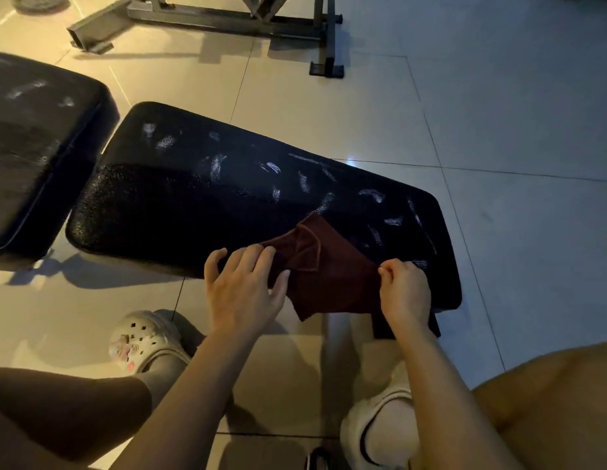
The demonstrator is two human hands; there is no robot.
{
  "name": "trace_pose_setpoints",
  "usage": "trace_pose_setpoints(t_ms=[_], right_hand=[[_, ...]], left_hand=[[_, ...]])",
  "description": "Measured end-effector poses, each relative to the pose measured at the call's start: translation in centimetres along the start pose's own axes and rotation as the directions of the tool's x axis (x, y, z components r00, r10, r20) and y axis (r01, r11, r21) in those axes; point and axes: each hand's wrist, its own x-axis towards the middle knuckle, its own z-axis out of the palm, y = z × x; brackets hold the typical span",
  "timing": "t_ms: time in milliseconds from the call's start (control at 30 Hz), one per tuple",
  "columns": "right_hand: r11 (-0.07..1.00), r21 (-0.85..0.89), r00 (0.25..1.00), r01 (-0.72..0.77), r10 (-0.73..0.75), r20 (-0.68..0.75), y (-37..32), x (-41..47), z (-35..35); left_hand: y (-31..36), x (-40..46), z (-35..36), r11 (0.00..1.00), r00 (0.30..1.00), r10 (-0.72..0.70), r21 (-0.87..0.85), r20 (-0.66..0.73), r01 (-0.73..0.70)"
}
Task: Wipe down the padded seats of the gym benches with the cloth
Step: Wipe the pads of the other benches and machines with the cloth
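A black padded bench seat (200,205) runs across the middle of the head view, marked with several white smudges toward its right end. A dark maroon cloth (332,276) lies partly folded on the seat's near right corner. My left hand (244,286) has its fingers spread, the fingertips resting on the cloth's left edge. My right hand (404,293) pinches the cloth's right corner between thumb and fingers. A second black padded seat (34,147) stands at the left, also smudged white.
A grey metal equipment frame (207,18) stands on the tiled floor at the back, with a weight plate (41,1) at far left. My feet, one in a white clog (142,344) and one in a white shoe (380,432), are beside the bench.
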Motion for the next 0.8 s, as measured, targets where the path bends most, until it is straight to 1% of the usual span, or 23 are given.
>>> trace_pose_setpoints(t_ms=[67, 133, 200, 267, 300, 400, 467, 533, 600, 633, 700, 733, 800], right_hand=[[0.999, -0.028, 0.999, 0.039, -0.038, 0.024, 0.1, 0.3, -0.2], [0.999, -0.007, 0.999, 0.050, -0.050, 0.018, -0.4, -0.3, 0.0], [0.997, 0.073, 0.999, 0.030, -0.032, 0.029, -0.6, -1.6, 0.5], [0.984, 0.176, 0.999, -0.024, 0.017, 0.038, -0.5, -2.2, 1.0], [0.980, 0.197, 0.999, -0.028, 0.021, 0.036, -0.5, -2.0, 1.1], [0.995, 0.091, 0.999, 0.043, -0.045, 0.019, -0.1, -0.6, 0.6], [0.999, 0.020, 0.999, 0.038, -0.039, 0.028, 0.4, 0.5, 0.0], [0.995, -0.090, 0.998, 0.048, -0.044, 0.047, 0.9, 1.4, -0.4], [0.988, -0.134, 0.996, 0.080, -0.076, 0.035, 0.8, 1.8, -0.8], [0.991, -0.107, 0.996, 0.086, -0.086, 0.005, 0.4, 1.6, -1.0], [0.996, 0.036, 0.993, 0.087, -0.084, -0.084, -1.5, 0.7, -1.3], [0.988, 0.109, 0.991, 0.106, -0.096, -0.095, -2.8, -0.1, -1.4], [0.957, 0.182, 0.973, 0.227, -0.228, -0.017, -5.6, -1.6, -0.4]], left_hand=[[0.1, -0.2, 0.0, 1.000, 1.000, -0.017, -0.003, 0.016, 0.017], [0.4, -0.3, 0.2, 0.999, 0.998, -0.044, 0.002, 0.047, 0.044], [0.8, -0.2, 0.3, 0.997, 0.993, -0.072, 0.030, 0.097, 0.069], [1.4, 0.3, 0.4, 0.993, 0.985, -0.109, 0.065, 0.130, 0.101], [1.7, 0.7, 0.5, 0.990, 0.981, -0.131, 0.077, 0.141, 0.121], [1.9, 1.3, 0.6, 0.985, 0.976, -0.157, 0.098, 0.149, 0.143], [1.8, 1.1, 0.6, 0.987, 0.981, -0.143, 0.092, 0.128, 0.131], [1.6, 0.6, 0.7, 0.991, 0.990, -0.116, 0.076, 0.081, 0.110], [1.3, 0.1, 0.8, 0.994, 0.995, -0.094, 0.050, 0.027, 0.093], [1.3, 0.0, 0.8, 0.995, 0.996, -0.090, 0.034, 0.007, 0.090], [1.3, 0.1, 0.8, 0.994, 0.994, -0.106, 0.004, -0.006, 0.106], [1.4, 0.1, 0.7, 0.993, 0.993, -0.118, -0.008, 0.001, 0.118], [1.6, 0.2, 0.7, 0.991, 0.992, -0.128, -0.033, 0.013, 0.129]])
